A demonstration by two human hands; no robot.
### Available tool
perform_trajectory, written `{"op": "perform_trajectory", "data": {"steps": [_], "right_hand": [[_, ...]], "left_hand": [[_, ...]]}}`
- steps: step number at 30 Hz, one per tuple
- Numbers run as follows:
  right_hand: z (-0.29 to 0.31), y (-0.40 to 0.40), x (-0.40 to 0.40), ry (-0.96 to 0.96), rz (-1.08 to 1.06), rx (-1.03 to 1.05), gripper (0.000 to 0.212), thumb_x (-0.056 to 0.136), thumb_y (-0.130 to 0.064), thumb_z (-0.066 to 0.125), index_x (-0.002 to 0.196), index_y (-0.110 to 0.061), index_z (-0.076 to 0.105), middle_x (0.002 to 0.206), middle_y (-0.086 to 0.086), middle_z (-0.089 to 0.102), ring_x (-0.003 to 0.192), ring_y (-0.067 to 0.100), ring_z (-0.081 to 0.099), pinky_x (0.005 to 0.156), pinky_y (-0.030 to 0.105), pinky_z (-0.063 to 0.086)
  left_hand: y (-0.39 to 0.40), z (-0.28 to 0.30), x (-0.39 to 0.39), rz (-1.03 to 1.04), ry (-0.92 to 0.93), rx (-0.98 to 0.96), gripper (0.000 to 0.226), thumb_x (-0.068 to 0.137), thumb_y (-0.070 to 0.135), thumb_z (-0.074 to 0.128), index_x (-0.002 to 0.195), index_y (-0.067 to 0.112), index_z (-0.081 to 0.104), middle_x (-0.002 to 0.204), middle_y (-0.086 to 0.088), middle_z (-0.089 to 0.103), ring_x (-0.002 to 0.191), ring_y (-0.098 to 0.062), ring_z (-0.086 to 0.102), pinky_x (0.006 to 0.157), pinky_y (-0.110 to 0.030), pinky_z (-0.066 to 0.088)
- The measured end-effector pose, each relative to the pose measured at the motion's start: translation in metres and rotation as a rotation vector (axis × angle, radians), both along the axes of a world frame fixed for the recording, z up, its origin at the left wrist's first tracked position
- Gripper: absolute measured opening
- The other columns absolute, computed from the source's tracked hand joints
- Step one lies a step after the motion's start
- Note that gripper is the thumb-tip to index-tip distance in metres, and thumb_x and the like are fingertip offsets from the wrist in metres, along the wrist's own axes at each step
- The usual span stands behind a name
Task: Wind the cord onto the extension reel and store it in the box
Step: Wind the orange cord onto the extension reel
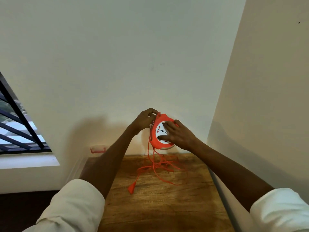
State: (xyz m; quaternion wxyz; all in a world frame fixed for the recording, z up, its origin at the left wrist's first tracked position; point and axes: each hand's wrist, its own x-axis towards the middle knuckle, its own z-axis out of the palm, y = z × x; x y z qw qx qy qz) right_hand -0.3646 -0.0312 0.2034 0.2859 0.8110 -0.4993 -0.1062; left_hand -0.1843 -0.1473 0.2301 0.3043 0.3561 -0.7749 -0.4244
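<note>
A round orange extension reel (pixel 157 141) with a white socket face is held in the air above the far end of the wooden table (pixel 160 203). My right hand (pixel 178 135) grips the reel across its white face. My left hand (pixel 144 120) pinches the orange cord at the reel's top left rim. The loose orange cord (pixel 160 164) hangs from the reel and lies tangled on the table. Its orange plug (pixel 131 188) rests on the wood nearer to me. No box is in view.
White walls stand close behind and to the right of the table. A window with dark bars (pixel 18 124) is at the left. A small white and red wall fitting (pixel 98 148) sits left of the table's far edge. A grey strip (pixel 222 198) runs along the table's right side.
</note>
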Motion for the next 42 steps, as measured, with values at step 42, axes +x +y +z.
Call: {"op": "perform_trajectory", "data": {"steps": [42], "right_hand": [[-0.02,-0.044,-0.024,-1.512,-0.612,0.148,0.022,0.093,-0.032,0.061,0.097,-0.014,0.074,0.089,0.002,0.075,0.086,0.021,0.069,0.082,0.037,0.053]], "left_hand": [[-0.017,-0.021,0.058,0.187,0.178,0.087,0.027,0.093,0.017,0.069,0.11,0.013,0.048,0.104,-0.004,0.062,0.096,-0.022,0.062,0.072,-0.037,0.057]]}}
